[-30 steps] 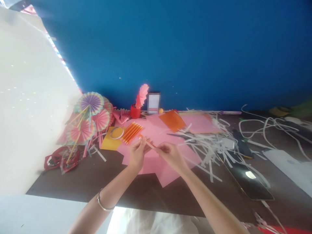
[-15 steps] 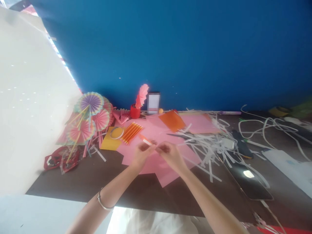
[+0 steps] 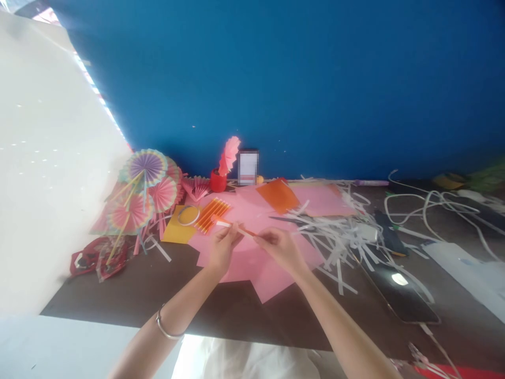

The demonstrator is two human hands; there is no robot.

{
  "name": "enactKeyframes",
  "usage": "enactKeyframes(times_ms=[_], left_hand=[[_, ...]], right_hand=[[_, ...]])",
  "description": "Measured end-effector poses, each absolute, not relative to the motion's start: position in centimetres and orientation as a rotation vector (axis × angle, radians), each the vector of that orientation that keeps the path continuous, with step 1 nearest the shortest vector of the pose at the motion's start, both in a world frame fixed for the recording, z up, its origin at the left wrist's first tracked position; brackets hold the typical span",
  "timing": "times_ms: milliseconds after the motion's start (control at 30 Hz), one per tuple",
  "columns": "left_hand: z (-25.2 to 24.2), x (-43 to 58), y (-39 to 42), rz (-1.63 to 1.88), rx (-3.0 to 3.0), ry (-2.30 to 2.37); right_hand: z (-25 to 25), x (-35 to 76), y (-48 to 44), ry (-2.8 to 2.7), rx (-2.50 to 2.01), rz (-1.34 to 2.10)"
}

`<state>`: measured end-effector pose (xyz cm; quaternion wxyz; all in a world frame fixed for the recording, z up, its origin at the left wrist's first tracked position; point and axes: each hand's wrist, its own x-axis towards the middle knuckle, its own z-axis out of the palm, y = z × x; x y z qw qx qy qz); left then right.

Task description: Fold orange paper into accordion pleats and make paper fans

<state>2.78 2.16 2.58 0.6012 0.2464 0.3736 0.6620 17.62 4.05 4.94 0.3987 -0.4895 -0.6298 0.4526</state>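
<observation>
Both my hands hold one thin orange paper strip (image 3: 232, 227) above the pink paper sheets (image 3: 256, 258). My left hand (image 3: 223, 246) pinches it near the middle, and the strip's pale left end sticks out past my fingers. My right hand (image 3: 276, 247) pinches its right end. Just behind the strip's left end lies a row of orange folded strips (image 3: 212, 213) next to a ring of tape (image 3: 189, 215) on a yellow sheet (image 3: 177, 231).
Paper fans (image 3: 144, 192) lie at the left, a red cup with a pink fan (image 3: 219, 176) stands at the back. An orange sheet (image 3: 278, 195), scissors (image 3: 290, 221) and white paper shreds (image 3: 335, 231) spread to the right, beside a phone (image 3: 398, 292) and white cables (image 3: 434, 205).
The strip has slid left through my fingers, so more of it sticks out beyond my left hand. My hands drew together half a second ago and have parted again.
</observation>
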Motion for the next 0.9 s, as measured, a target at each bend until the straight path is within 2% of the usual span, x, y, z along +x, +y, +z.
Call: enactKeyframes(times_ms=[567, 900], left_hand=[[3.4, 2.8, 2.0, 1.483, 0.522, 0.794], [2.8, 2.8, 2.2, 1.505, 0.497, 0.823]], right_hand=[[3.8, 17.7, 4.6, -1.636, -1.270, 1.000], [4.5, 17.7, 4.5, -1.557, -1.268, 1.153]])
